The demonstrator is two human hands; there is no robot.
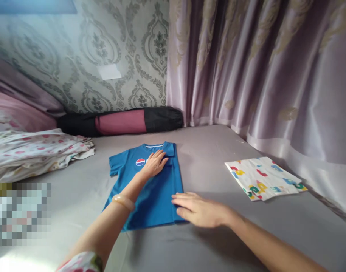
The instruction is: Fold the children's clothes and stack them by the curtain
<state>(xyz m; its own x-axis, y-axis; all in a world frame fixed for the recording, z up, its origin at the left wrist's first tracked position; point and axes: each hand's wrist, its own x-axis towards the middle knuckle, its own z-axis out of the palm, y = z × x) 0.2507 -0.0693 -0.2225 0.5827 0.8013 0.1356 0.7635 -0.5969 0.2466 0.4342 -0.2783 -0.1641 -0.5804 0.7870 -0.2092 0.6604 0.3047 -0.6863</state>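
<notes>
A blue T-shirt (144, 200) with a round red, white and blue logo lies on the grey bed sheet (207, 162), its collar pointing away from me. Its right side is folded inward, with that sleeve turned over near the collar; the left sleeve sticks out flat. My left hand (155, 163) rests on the upper chest beside the logo, fingers stretched out, covering part of the print. At the lower right edge of the shirt, my right hand (199, 209) lies with its fingers extended over the folded border. Neither hand grips anything that I can see.
To the right lies a folded white cloth (263, 177) with colourful prints. A long black and pink bag (120, 121) lies along the wall. Crumpled spotted bedding (33, 151) is at the left. Mauve curtains (218, 68) hang down the right side.
</notes>
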